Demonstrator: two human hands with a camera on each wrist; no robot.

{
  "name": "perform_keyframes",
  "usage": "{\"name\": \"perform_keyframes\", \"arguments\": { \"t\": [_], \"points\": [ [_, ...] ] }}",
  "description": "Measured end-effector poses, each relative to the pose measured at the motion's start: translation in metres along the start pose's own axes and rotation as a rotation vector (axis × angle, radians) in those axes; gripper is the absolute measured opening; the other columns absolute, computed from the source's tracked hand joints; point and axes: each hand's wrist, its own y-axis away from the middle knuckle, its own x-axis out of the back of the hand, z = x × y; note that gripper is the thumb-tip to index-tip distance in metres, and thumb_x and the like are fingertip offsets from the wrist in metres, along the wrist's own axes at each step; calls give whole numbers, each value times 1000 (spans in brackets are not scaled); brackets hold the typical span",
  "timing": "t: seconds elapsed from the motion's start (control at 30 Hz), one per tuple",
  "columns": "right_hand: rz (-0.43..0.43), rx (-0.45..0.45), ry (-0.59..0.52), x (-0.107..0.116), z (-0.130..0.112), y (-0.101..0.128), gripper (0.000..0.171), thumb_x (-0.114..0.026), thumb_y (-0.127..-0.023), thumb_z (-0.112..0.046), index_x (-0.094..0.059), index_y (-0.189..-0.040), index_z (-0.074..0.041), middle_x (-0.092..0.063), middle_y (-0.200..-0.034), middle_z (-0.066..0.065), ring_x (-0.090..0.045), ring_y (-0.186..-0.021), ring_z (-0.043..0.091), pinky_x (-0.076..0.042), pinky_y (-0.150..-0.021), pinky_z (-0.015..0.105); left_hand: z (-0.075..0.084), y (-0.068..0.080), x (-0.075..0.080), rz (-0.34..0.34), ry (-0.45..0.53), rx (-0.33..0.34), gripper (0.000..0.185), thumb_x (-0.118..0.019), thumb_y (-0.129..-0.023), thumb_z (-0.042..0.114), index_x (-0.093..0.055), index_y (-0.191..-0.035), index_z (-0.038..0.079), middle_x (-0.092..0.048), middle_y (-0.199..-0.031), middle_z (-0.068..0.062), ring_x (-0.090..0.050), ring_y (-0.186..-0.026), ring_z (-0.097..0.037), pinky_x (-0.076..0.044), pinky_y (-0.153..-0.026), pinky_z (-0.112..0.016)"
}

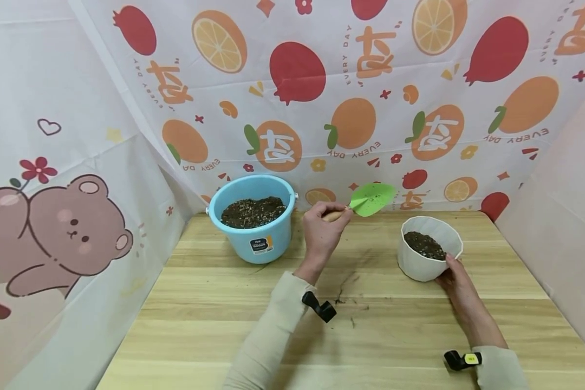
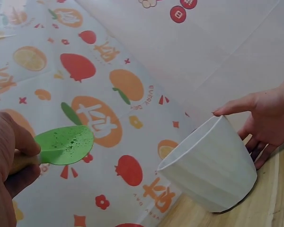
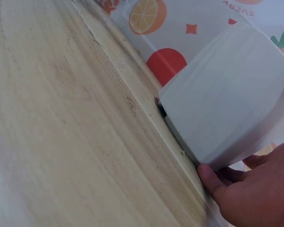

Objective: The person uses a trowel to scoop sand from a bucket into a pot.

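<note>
My left hand (image 1: pixel 327 221) grips the wooden handle of a small green trowel (image 1: pixel 372 199), held above the table between the two containers; its blade (image 2: pixel 66 144) carries only specks of soil. A white ribbed pot (image 1: pixel 429 246) partly filled with dark soil stands at the right. My right hand (image 1: pixel 449 271) holds the pot's near side, one finger on the rim (image 2: pixel 270 118). In the right wrist view the pot (image 3: pixel 227 94) looks tilted, with my thumb (image 3: pixel 213 182) at its base. A light blue bucket (image 1: pixel 251 216) of soil stands at the back left.
The wooden table (image 1: pixel 200 303) has a streak of spilled soil (image 1: pixel 343 292) near its middle. Fruit-printed cloth (image 1: pixel 297 108) closes off the back, with a bear-printed cloth (image 1: pixel 53 227) at the left and a plain one at the right.
</note>
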Motion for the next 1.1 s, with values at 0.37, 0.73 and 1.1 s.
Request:
{"name": "perform_keyframes", "arguments": {
  "t": [0.37, 0.73, 1.1],
  "points": [
    [10, -8, -19, -1, 0, -1, 57, -26, -109, -50, -24, -154, -14, -47, -125, -23, -47, -113, -9, -43, -93, 12, 2, -11, 17, 64, 5, 7, 9, -85, -79, 12, -79, -85, 8, -74, -89, -11, -70, -79, -22, -60, -68, -28],
    [16, 14, -22, -2, 1, -1, 39, -27, -109, -48, -37, -139, -24, -54, -117, -24, -50, -107, -7, -44, -92, 16, 0, -20, 36, 113, 39, 1, 14, -85, -80, 9, -78, -89, 0, -74, -91, -20, -67, -75, -19, -55, -66, -22],
    [15, 17, -37, -1, 0, 1, 38, -28, -109, -47, -39, -139, -26, -53, -118, -25, -49, -107, -9, -44, -90, 15, 15, -22, 61, 144, -5, 151, 18, -84, -80, 3, -76, -93, -7, -73, -100, -22, -65, -82, -22, -51, -66, -14]
  ]
}}
